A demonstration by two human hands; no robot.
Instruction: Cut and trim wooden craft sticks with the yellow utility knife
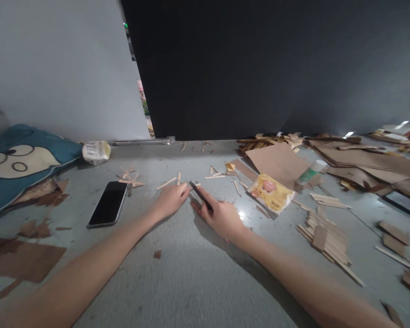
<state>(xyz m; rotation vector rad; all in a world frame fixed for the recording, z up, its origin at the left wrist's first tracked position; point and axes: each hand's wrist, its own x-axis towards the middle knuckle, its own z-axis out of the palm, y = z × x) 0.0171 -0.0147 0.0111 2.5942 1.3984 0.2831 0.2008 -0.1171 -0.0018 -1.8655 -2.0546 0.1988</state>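
My right hand [223, 218] is closed round a slim black tool [201, 197] that looks like a utility knife, index finger stretched along it. Its tip points away from me, close to the fingers of my left hand [171, 199]. The left fingers are pinched together low over the table. A pale end of a wooden craft stick [196, 185] shows just beyond them, partly hidden by the fingers and the tool. Near my left hand lie a loose craft stick [166, 183] and a shorter stick piece [179, 178]. More stick pieces [214, 176] lie beyond my right hand.
Left are a phone [108, 204], a small star-like stick bundle [131, 177], a blue cushion [30, 159] and cardboard [27, 260]. Right are a yellow packet [271, 192], a glue stick [310, 172], piled craft sticks [328, 239] and cardboard sheets [276, 161]. A dark panel [259, 68] stands behind.
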